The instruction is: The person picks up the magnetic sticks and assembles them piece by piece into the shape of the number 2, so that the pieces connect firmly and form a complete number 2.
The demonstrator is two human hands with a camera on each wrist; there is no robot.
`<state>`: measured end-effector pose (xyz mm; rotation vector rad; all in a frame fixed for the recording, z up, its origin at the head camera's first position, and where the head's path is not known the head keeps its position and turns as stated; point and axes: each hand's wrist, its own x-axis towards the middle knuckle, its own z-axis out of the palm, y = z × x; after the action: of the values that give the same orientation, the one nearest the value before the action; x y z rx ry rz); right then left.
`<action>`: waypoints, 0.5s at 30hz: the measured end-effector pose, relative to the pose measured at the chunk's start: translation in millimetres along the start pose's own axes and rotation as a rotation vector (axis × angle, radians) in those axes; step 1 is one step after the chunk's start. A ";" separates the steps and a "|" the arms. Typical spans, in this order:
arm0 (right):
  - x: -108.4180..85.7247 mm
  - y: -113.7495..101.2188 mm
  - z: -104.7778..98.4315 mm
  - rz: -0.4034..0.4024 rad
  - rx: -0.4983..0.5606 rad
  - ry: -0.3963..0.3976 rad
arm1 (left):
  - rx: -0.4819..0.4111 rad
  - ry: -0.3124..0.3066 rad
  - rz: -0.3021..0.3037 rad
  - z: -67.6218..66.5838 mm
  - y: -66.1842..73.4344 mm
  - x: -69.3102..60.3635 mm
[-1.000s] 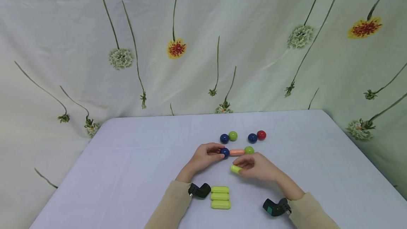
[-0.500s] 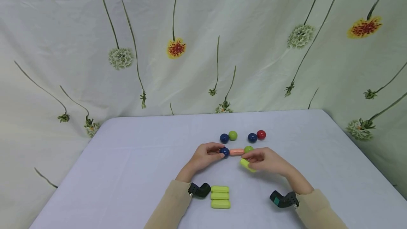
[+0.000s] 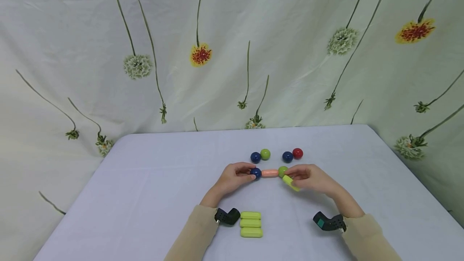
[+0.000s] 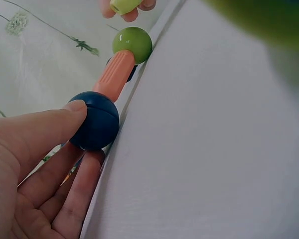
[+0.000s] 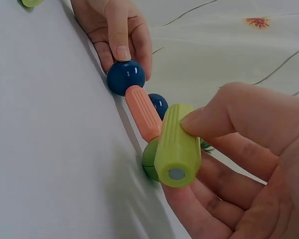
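My left hand (image 3: 235,179) pinches a dark blue ball (image 4: 95,122) between thumb and fingers. From that ball runs an orange ridged rod (image 3: 270,173), and a green ball (image 4: 133,45) sits at the rod's far end, making one straight chain. My right hand (image 3: 311,178) pinches a yellow-green ridged rod (image 5: 178,147), held tilted just in front of the green ball. In the right wrist view a grey disc shows on the rod's near end and the rod covers part of the green ball; whether the two touch I cannot tell.
Beyond the chain lie a blue ball (image 3: 255,157) beside a green ball (image 3: 265,154), and another blue ball (image 3: 287,156) beside a red ball (image 3: 297,153). Three yellow-green rods (image 3: 251,224) lie side by side nearer me. A flowered cloth (image 3: 224,51) hangs behind the white-covered table (image 3: 163,172).
My right hand has carried the yellow-green rod to the right and away from me, up to the green ball, tilting it more. The left hand and the chain have stayed put.
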<state>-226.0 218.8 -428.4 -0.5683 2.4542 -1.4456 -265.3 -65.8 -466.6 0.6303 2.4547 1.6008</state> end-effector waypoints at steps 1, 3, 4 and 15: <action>-0.2 0.5 -0.5 0.002 0.002 0.003 | 0.000 0.000 -0.002 0.0 -0.2 0.1; -0.8 1.4 -1.4 -0.001 0.006 0.008 | -0.002 0.000 -0.002 -0.1 -0.1 0.1; -1.1 2.1 -1.7 -0.003 0.008 0.010 | -0.003 -0.001 -0.002 -0.1 -0.1 0.1; -1.5 6.7 -2.4 0.024 0.042 0.036 | -0.003 0.002 -0.007 -0.2 1.2 -0.8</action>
<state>-227.1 224.3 -433.0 -0.5062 2.4431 -1.5068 -264.3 -65.9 -465.5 0.6196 2.4526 1.6027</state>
